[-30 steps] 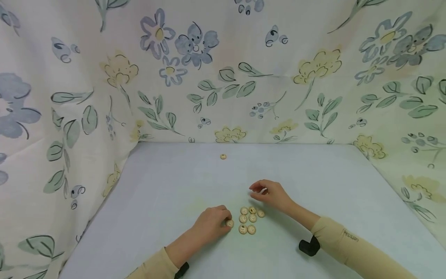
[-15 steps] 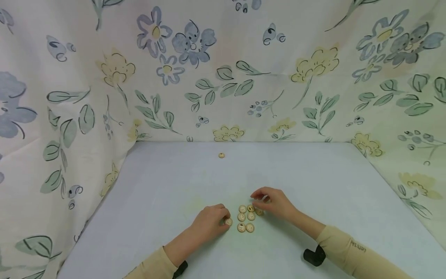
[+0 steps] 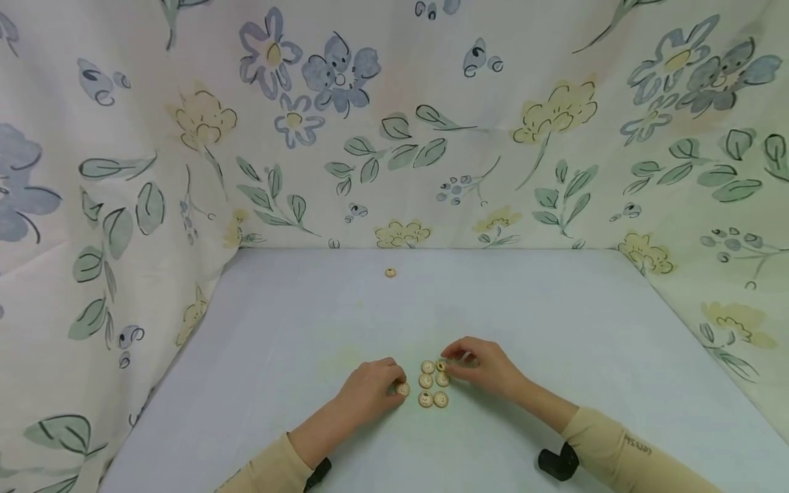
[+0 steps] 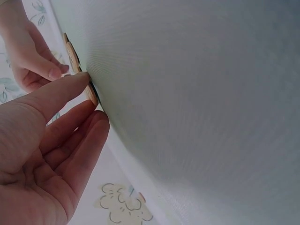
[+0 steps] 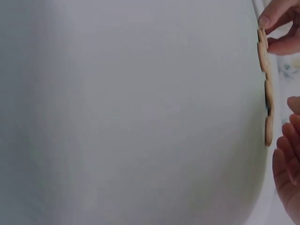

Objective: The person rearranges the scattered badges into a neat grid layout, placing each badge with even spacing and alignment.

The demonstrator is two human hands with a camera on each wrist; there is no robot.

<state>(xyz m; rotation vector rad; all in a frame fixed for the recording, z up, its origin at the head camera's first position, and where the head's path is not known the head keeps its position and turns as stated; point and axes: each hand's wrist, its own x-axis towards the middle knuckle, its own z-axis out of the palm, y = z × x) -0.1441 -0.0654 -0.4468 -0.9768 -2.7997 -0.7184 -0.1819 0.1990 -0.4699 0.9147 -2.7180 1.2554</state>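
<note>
My left hand (image 3: 368,390) pinches a small round wooden disc (image 3: 403,389) by its edge at the tabletop, thumb on the near side and fingers on the far side. In the left wrist view this disc (image 4: 91,95) shows between thumb and fingertips. To its right, several similar pale discs with small dark marks, one of them a lower disc (image 3: 426,398), lie in a close two-column group. My right hand (image 3: 487,363) hovers by the group's upper right, fingers loosely bent, hiding the rightmost disc. In the right wrist view, the fingers (image 5: 284,136) are apart from the end disc (image 5: 268,131).
A lone wooden disc (image 3: 390,272) lies near the far edge of the white table (image 3: 296,308). Flowered cloth (image 3: 370,137) hangs behind the table and along both sides. A black wrist device (image 3: 558,463) sits under the right forearm.
My right hand has come down towards the group and now covers its rightmost disc. The left hand keeps its pinch on its disc, nearly still. The head view has shifted slightly.
</note>
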